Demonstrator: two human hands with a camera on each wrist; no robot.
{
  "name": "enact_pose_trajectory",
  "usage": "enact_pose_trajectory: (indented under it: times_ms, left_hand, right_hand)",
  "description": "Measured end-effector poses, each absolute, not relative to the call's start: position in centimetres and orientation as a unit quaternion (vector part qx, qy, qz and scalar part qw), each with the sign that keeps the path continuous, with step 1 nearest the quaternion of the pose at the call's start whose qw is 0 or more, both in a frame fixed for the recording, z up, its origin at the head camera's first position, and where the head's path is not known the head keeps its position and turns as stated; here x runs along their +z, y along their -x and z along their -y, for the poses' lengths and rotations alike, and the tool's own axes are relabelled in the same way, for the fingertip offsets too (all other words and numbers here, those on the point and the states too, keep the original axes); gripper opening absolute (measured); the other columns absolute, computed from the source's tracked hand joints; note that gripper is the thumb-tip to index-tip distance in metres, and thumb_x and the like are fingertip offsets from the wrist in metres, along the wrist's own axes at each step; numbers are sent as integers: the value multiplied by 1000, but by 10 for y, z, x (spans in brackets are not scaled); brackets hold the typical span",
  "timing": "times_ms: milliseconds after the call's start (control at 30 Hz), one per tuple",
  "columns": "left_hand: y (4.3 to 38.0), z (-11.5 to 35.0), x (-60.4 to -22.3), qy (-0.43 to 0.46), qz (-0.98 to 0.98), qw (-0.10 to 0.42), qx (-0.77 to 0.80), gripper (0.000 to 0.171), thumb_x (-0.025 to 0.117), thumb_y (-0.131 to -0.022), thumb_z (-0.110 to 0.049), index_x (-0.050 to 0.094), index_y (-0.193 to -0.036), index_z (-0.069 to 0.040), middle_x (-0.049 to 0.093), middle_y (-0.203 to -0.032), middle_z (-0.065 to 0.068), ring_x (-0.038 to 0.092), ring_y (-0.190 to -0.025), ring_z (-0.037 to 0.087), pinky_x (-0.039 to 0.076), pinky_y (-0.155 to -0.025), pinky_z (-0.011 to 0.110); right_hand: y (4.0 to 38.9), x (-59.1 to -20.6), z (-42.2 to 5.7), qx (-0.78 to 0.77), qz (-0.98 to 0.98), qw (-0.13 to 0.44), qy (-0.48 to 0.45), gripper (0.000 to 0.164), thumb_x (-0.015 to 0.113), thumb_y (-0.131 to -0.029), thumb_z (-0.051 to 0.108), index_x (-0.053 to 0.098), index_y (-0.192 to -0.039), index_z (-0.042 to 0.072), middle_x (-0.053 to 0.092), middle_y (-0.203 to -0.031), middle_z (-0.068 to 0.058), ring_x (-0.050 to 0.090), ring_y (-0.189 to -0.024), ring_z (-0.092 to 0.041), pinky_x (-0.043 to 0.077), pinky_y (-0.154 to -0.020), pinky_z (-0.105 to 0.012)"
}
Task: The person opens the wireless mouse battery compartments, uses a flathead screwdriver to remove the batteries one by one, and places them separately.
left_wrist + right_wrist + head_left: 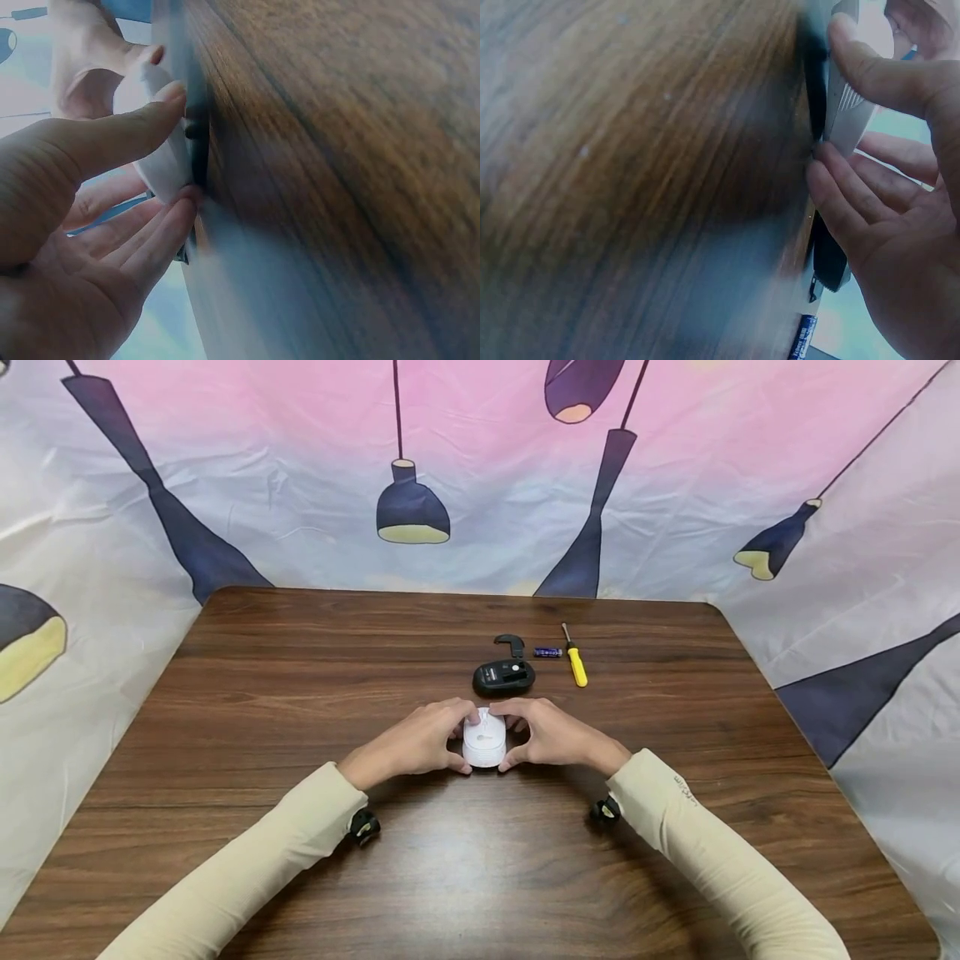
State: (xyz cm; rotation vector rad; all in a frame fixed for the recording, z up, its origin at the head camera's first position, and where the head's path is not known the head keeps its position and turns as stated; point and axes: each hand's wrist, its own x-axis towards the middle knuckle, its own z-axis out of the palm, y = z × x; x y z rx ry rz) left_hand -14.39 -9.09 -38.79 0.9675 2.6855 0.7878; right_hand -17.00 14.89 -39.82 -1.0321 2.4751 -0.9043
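Note:
A white computer mouse (pixel 483 743) is close over the table in front of me, top side up, with its scroll wheel end pointing away. My left hand (pixel 422 739) grips its left side, thumb at the near end and fingers toward the far end. From the other side my right hand (pixel 558 737) holds it the same way. In the left wrist view, the thumb lies along the side of the white shell (pixel 166 166), and a dark underside shows below it. Ridges mark the shell's side (pixel 847 112) in the right wrist view.
Just beyond the hands lies a black mouse (pixel 487 678), upside down with its battery bay uncovered. A black battery cover (pixel 512 642), a blue battery (pixel 547 652) and a yellow-handled screwdriver (pixel 577 667) lie behind it and to its right on the wooden table (pixel 337 643). A patterned cloth (pixel 300 502) hangs behind.

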Motion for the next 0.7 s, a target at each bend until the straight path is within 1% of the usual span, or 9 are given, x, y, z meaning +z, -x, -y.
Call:
enact_pose_trajectory:
  times_ms: [100, 200, 300, 400, 533, 600, 700]
  left_hand:
    - [145, 90, -388, -321, -904, 91, 268, 59, 94, -72, -21, 58, -116, -6, 64, -108, 5, 62, -94, 22, 53, -83, 39]
    - [146, 89, -389, -315, -904, 97, 274, 58, 93, -74, -21, 59, -118, -5, 65, -109, 6, 63, -96, 23, 55, -83, 39]
    - [147, 89, -388, -312, -898, 104, 293, 57, 90, -78, -21, 60, -122, -3, 67, -112, 9, 66, -98, 23, 57, -85, 38]
    - [148, 89, -387, -314, -888, 106, 319, 57, 88, -81, -20, 62, -126, 1, 68, -116, 13, 67, -98, 22, 58, -86, 36]
    - [148, 89, -386, -312, -883, 102, 336, 58, 87, -83, -21, 63, -130, 3, 66, -121, 14, 67, -98, 19, 59, -83, 31]
    - [148, 88, -387, -306, -886, 95, 334, 59, 88, -82, -22, 63, -130, 2, 66, -121, 13, 66, -96, 18, 59, -82, 28]
    - [149, 85, -388, -299, -889, 79, 338, 56, 89, -80, -19, 64, -128, 0, 67, -116, 11, 66, -93, 16, 58, -79, 26]
  right_hand:
    - [170, -398, -150, -331, -859, 164, 353, 77, 92, -77, 21, 55, -140, -2, 60, -138, -14, 66, -106, -18, 58, -89, -27]
    - [170, -397, -151, -344, -856, 168, 348, 75, 92, -77, 21, 57, -139, -2, 57, -141, -15, 66, -108, -19, 58, -91, -26]
    - [169, -398, -151, -351, -854, 160, 350, 76, 93, -75, 20, 57, -138, -2, 59, -139, -15, 66, -107, -19, 58, -90, -25]
    - [169, -399, -150, -346, -853, 138, 364, 73, 93, -75, 21, 59, -136, 0, 62, -133, -12, 67, -105, -17, 58, -87, -24]
    - [168, -401, -148, -334, -855, 107, 382, 59, 88, -82, 19, 62, -132, 3, 64, -127, -9, 66, -105, -16, 58, -86, -24]
    - [168, -400, -149, -335, -857, 96, 380, 51, 84, -85, 15, 64, -131, 4, 65, -126, -8, 66, -105, -16, 59, -86, -25]
    - [167, -399, -150, -347, -857, 87, 370, 45, 80, -88, 9, 65, -130, 4, 66, -126, -8, 67, -105, -16, 59, -86, -27]
